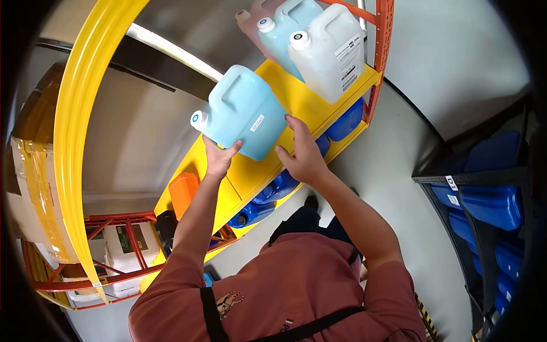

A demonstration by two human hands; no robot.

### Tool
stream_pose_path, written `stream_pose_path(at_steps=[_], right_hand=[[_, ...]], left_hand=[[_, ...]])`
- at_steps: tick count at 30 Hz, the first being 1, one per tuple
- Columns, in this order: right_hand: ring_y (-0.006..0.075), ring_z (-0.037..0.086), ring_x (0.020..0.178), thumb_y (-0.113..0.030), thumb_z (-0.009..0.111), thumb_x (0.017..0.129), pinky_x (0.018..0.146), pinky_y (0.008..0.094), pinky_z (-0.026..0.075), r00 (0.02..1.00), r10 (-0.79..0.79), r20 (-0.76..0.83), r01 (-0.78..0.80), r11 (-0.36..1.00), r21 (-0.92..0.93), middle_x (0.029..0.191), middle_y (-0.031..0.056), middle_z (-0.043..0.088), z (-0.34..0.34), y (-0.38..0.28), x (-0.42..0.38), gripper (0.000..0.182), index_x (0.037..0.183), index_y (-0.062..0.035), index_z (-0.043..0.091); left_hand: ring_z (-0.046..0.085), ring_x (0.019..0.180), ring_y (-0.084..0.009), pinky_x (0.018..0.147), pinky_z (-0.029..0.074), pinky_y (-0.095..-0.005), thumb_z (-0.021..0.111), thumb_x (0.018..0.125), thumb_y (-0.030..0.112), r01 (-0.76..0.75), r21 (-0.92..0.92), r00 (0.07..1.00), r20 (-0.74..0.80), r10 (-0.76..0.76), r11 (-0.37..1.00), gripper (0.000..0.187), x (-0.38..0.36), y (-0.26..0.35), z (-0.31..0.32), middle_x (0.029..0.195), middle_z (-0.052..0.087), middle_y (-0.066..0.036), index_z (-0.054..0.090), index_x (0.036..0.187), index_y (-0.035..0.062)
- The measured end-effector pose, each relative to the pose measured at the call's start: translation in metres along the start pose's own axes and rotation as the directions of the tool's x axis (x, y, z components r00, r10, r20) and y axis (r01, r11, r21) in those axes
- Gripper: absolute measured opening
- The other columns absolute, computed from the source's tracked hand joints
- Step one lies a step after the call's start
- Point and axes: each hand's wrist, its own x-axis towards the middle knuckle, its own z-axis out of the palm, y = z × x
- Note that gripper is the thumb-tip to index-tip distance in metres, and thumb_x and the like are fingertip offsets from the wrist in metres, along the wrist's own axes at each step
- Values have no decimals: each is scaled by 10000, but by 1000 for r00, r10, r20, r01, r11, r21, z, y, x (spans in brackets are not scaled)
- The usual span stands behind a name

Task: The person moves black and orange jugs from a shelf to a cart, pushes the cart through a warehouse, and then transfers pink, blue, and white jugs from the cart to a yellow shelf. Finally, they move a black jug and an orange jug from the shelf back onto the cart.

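Note:
A light-blue plastic jerrycan [256, 105] with a white cap and a small label is at the yellow shelf [225, 196], between my two hands. My left hand [219, 158] grips its lower left side, thumb on the near face and the other fingers hidden behind it. At the opposite side is my right hand [306, 154], open, thumb spread and fingertips right at the can's edge.
Further right on the shelf stand a clear jerrycan [333, 57], another light-blue one [285, 37] and a pinkish one [253, 25]. An orange container [183, 194] sits left. Blue containers [273, 191] lie below; a dark rack [473, 176] holds more blue containers.

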Motion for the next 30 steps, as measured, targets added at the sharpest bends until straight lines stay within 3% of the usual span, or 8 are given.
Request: stream_pose_path(at_steps=[3,5,6,10,12,17,23,30], right_hand=[[370,503,1329,-110,657,936,1109,454,418,982,181,51,-183,983,28,1469,219,450,-15,15,-12,619,1466,-18,351],[321,512,1330,-71,608,963,1084,431,446,932,357,68,-363,909,207,1476,175,458,-25,24,-19,544,1454,-56,375],[287,584,1245,-61,635,946,1043,394,484,934,357,23,-355,915,189,1414,167,513,-30,25,-20,542,1434,-32,400],[268,589,1232,-38,619,947,1041,381,482,911,412,-8,-384,855,348,1362,149,557,-37,44,-36,504,1412,-25,426],[186,549,1208,14,535,983,1061,337,439,897,442,20,-419,833,362,1337,100,532,-39,44,-42,482,1438,-41,387],[193,559,1199,27,529,985,1059,338,443,882,471,-18,-422,806,416,1328,109,533,-27,48,-52,471,1431,-25,390],[200,568,1201,29,528,986,1052,335,448,840,540,-47,-480,781,401,1314,119,550,-15,46,-56,452,1418,-14,404],[195,572,1197,26,527,988,1042,318,447,824,556,-110,-472,780,412,1285,113,571,-7,46,-72,444,1415,-10,413]], left_hand=[[444,1330,-316,1128,388,-444,902,723,236,-7,-52,1000,0,7,999,1017,49,-13,3,1403,432,-183,245,1461,-3],[448,1334,-315,1130,386,-438,897,728,224,-8,-117,1000,22,10,993,1000,75,-17,2,1420,433,-175,261,1466,-3],[452,1332,-314,1130,388,-433,895,730,221,-15,-134,999,49,21,991,995,92,-12,5,1424,436,-170,267,1470,-1],[479,1303,-302,1091,436,-422,897,724,222,11,-184,994,109,9,983,1014,149,-29,5,1414,440,-161,253,1479,15],[478,1298,-298,1081,446,-425,901,724,223,33,-164,995,101,-16,986,1018,172,-40,5,1406,439,-156,246,1476,19],[459,1301,-282,1087,437,-424,916,725,204,84,-207,995,66,-71,975,1027,197,-45,12,1389,430,-141,224,1466,35],[442,1329,-278,1136,384,-418,921,722,153,39,-213,987,163,-4,976,1038,218,-59,3,1416,411,-147,207,1468,46],[366,1410,-310,1176,338,-433,883,759,106,122,-263,971,233,-60,957,1084,207,-46,6,1492,357,-187,123,1530,48]])
